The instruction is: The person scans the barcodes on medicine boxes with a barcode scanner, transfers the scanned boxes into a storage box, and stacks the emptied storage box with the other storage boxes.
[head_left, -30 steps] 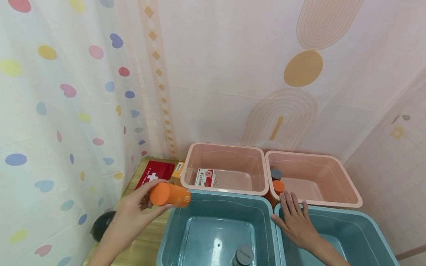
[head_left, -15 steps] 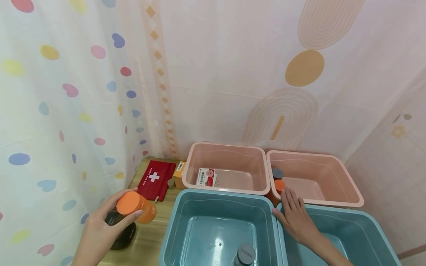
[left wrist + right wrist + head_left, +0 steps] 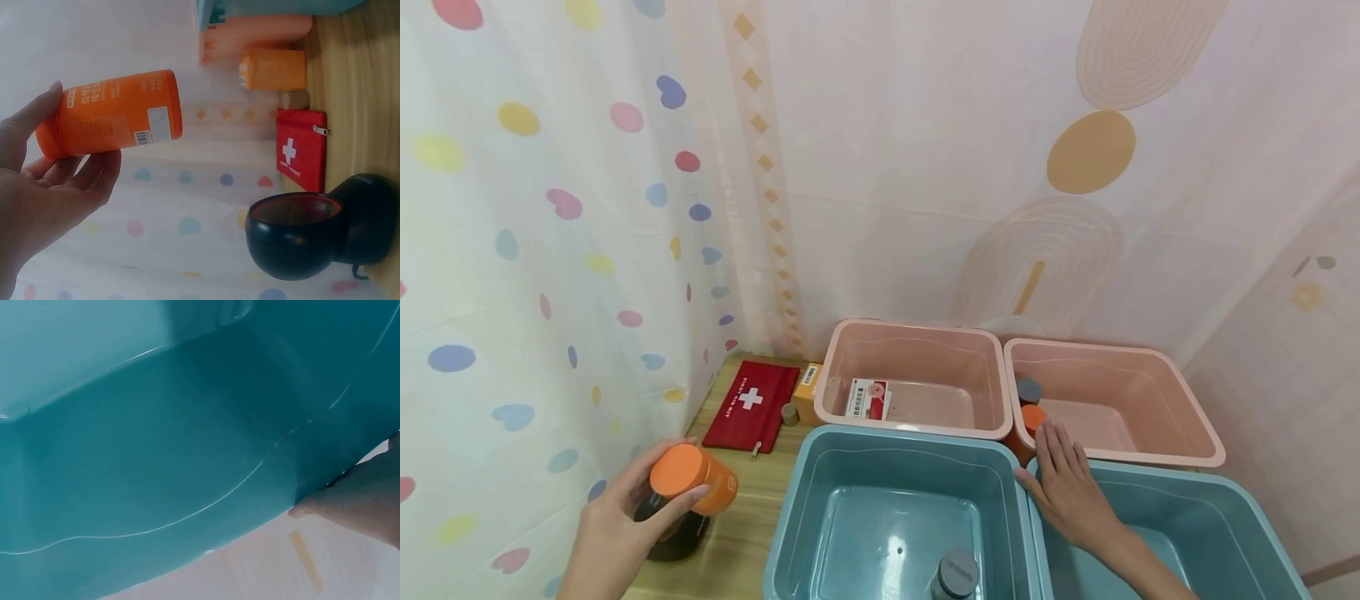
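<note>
In the head view my left hand (image 3: 606,525) grips an orange bottle (image 3: 715,490) with an orange cap, tilted, above a black rounded device (image 3: 681,542). The left wrist view shows white print and a barcode on the bottle (image 3: 112,112). There the device (image 3: 294,247) has a round head with a reddish window, like a desktop barcode scanner. My right hand (image 3: 1075,500) rests with fingers extended at the near left corner of the right blue bin (image 3: 1217,492). Its fingertips are close to an orange-capped bottle (image 3: 1034,417).
A grey-capped bottle (image 3: 957,575) stands in the left blue bin (image 3: 895,435). Behind it, a pink bin (image 3: 917,327) holds a white-and-red box (image 3: 868,400). Another pink bin (image 3: 1150,354) stands right. A red first aid pouch (image 3: 752,408) and an orange box (image 3: 807,393) lie left.
My left hand has carried the orange bottle left and down, away from the left blue bin to above the black device. My right hand stays at the bin corner.
</note>
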The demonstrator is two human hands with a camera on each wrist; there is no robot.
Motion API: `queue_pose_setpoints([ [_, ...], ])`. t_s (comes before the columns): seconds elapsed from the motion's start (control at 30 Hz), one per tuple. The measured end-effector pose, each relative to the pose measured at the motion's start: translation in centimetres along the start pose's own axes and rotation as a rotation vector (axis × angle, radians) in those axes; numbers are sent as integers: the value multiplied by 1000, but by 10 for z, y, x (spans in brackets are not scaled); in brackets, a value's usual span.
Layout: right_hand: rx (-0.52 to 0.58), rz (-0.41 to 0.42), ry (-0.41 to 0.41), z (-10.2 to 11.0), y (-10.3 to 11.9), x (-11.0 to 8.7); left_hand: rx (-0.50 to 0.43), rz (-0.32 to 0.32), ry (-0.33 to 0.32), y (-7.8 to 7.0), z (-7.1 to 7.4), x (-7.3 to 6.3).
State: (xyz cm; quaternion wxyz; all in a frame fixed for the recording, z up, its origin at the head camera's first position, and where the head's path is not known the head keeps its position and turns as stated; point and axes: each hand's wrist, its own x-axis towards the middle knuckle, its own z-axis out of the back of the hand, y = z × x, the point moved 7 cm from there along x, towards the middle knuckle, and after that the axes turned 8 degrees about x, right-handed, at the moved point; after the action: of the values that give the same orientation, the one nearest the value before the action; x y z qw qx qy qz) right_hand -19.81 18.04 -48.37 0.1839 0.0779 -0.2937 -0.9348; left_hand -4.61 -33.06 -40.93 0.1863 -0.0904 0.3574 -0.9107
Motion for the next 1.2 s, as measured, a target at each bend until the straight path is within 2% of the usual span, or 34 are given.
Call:
queue_pose_setpoints([
  [0.17, -26, 11, -10, 0, 1, 2, 41, 56, -10, 13, -7, -3],
  [0.4, -16, -15, 7, -2, -3, 2, 99, 70, -90, 22, -18, -9],
  [0.57, -11, -13, 6, -3, -3, 3, 97, 81, -174, 24, -24, -11],
  [0.87, -22, -14, 2, -3, -3, 4, 124, 218, -148, 35, -44, -9],
  [1.2, -27, -19, 3, -2, -1, 4, 105, 288, -171, 38, -51, -6],
])
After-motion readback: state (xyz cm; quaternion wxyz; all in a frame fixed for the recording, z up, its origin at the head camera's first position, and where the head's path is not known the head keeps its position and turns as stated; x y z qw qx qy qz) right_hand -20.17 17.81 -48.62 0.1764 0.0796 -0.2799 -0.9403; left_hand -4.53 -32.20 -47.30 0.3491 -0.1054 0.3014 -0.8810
